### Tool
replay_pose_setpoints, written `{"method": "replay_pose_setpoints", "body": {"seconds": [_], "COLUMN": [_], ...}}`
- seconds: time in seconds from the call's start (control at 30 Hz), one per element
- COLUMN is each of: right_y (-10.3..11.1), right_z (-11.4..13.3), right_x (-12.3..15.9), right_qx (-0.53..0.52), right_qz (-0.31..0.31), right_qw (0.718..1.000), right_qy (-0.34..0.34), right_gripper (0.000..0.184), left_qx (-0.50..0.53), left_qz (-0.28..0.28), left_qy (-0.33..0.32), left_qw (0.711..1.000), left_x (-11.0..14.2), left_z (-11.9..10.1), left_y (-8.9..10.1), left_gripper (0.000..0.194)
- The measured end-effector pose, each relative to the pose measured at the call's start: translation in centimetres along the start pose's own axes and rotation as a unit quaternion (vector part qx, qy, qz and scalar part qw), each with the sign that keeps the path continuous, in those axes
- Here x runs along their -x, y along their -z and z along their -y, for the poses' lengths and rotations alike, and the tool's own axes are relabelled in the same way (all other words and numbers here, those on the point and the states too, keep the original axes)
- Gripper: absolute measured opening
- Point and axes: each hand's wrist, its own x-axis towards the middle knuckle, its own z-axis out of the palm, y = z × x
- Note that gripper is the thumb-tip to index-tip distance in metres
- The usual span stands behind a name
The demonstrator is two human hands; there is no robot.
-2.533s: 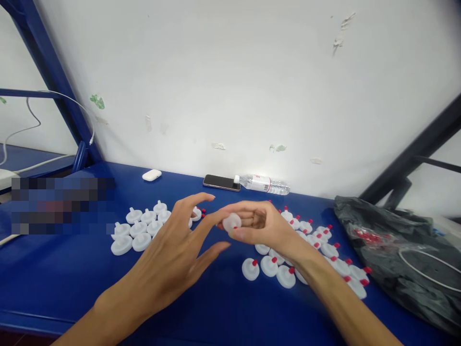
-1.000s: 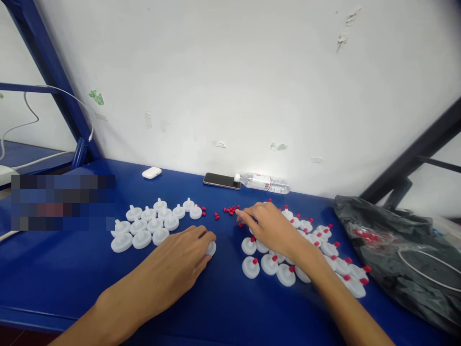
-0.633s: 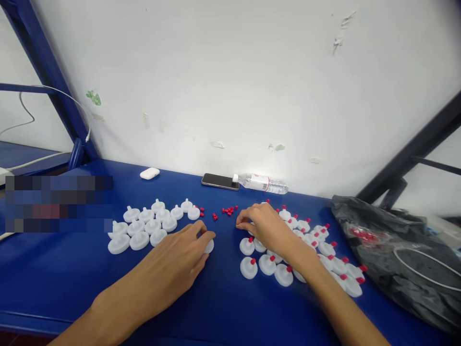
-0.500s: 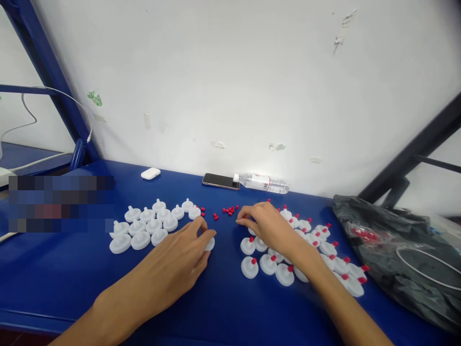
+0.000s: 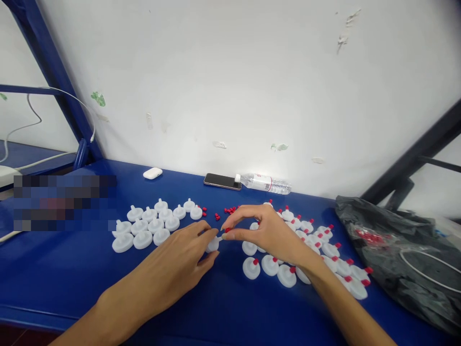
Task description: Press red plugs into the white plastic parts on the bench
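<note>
My left hand (image 5: 180,254) is closed on a white plastic disc with a spout (image 5: 212,244), tilted so the spout points right. Close against that spout, my right hand (image 5: 264,230) pinches a small red cap (image 5: 227,230) between thumb and forefinger. Whether the cap touches the spout I cannot tell. Several similar uncapped white discs (image 5: 143,239) stand spout-up left of my hands. To the right lie several white discs with red caps (image 5: 287,275), partly hidden by my right forearm. Loose red caps (image 5: 217,216) are scattered just beyond my hands.
Everything rests on a blue tabletop (image 5: 201,307). Along the wall lie a white earbud case (image 5: 152,173), a black phone (image 5: 222,181) and a clear water bottle (image 5: 264,183). On the right, a dark plastic bag (image 5: 403,278) bears a clear packet of red caps (image 5: 374,236).
An earlier disc left my right hand, and my left hand took up another. My right hand, lately over the capped discs, has moved left to the held disc with a red cap.
</note>
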Motion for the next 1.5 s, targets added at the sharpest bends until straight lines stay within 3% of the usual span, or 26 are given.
{"method": "replay_pose_setpoints", "body": {"seconds": [0.13, 0.3, 0.43, 0.53, 0.63, 0.7, 0.8, 1.07, 1.17, 1.27, 1.4, 1.5], "right_y": [-0.4, -0.5, -0.1, 0.4, 0.5, 0.2, -0.7, -2.3, -1.7, -0.7, 0.3, 0.4], "right_z": [-0.4, -0.5, -0.1, 0.0, 0.0, 0.0, -0.1, 0.0, 0.0, -0.3, -1.0, -1.7], "right_x": [0.0, 0.0, 0.0, 0.2, 0.5, 0.6, 0.7, 0.7, 0.5, 0.3, 0.1, -0.1], "right_qx": [-0.018, -0.026, -0.063, -0.126, -0.206, -0.257, -0.268, -0.201, -0.172, -0.106, 0.030, 0.142], "right_qz": [0.022, 0.019, 0.022, 0.050, 0.114, 0.164, 0.173, 0.061, 0.029, -0.049, -0.126, -0.134], "right_qw": [1.000, 0.999, 0.998, 0.991, 0.972, 0.952, 0.948, 0.977, 0.984, 0.993, 0.991, 0.980], "right_qy": [-0.002, -0.002, 0.006, 0.017, -0.013, -0.028, -0.004, 0.028, 0.034, 0.020, -0.020, -0.024], "right_gripper": [0.005, 0.004, 0.007, 0.014, 0.053, 0.067, 0.058, 0.048, 0.042, 0.025, 0.020, 0.023], "left_qx": [0.015, 0.009, -0.012, -0.030, -0.054, -0.070, -0.074, -0.063, -0.077, -0.119, -0.222, -0.248], "left_qz": [-0.013, -0.091, -0.153, -0.209, -0.269, -0.293, -0.296, -0.305, -0.310, -0.308, -0.205, -0.110], "left_qy": [0.008, 0.035, 0.012, -0.050, -0.136, -0.191, -0.223, -0.225, -0.184, -0.055, 0.115, 0.157], "left_qw": [1.000, 0.995, 0.988, 0.976, 0.952, 0.934, 0.926, 0.923, 0.929, 0.942, 0.946, 0.950], "left_x": [0.0, 0.4, 0.6, 0.6, 0.6, 0.6, 0.6, 0.4, 0.2, 0.1, 0.0, 0.1], "left_z": [-0.1, 0.2, 0.0, -0.2, -0.4, -0.4, -0.5, -0.3, 0.0, 0.5, 1.6, 2.1], "left_y": [0.2, 0.1, 0.2, 0.4, 0.7, 0.8, 1.0, 0.9, 0.6, 0.5, 0.4, 0.1], "left_gripper": [0.012, 0.055, 0.068, 0.063, 0.047, 0.041, 0.037, 0.037, 0.038, 0.031, 0.033, 0.034]}}
